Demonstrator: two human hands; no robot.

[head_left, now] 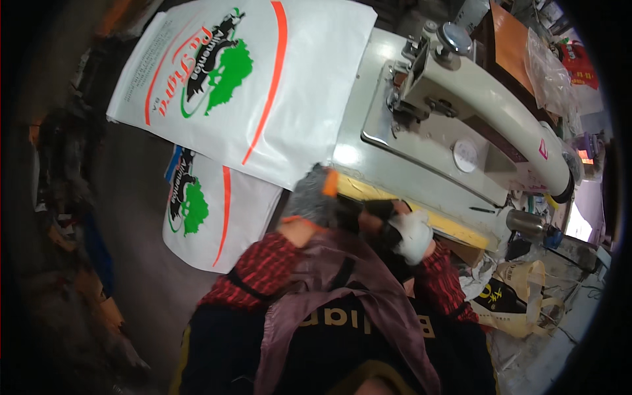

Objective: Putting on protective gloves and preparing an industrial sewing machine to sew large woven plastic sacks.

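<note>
Resting near the front edge of the sewing table, both hands wear gloves. Left hand in a grey glove w/ orange cuff sits at the table's front-left corner, fingers curled; can't tell if it grips anything. Right hand in a white glove is bunched, touching a dark cloth btwn the two hands. White printed sack lies over the table's left edge; cream sewing machine stands toward the right.

White sacks printed green, black, orange; cream sewing machine; red-checked sleeves.
</note>
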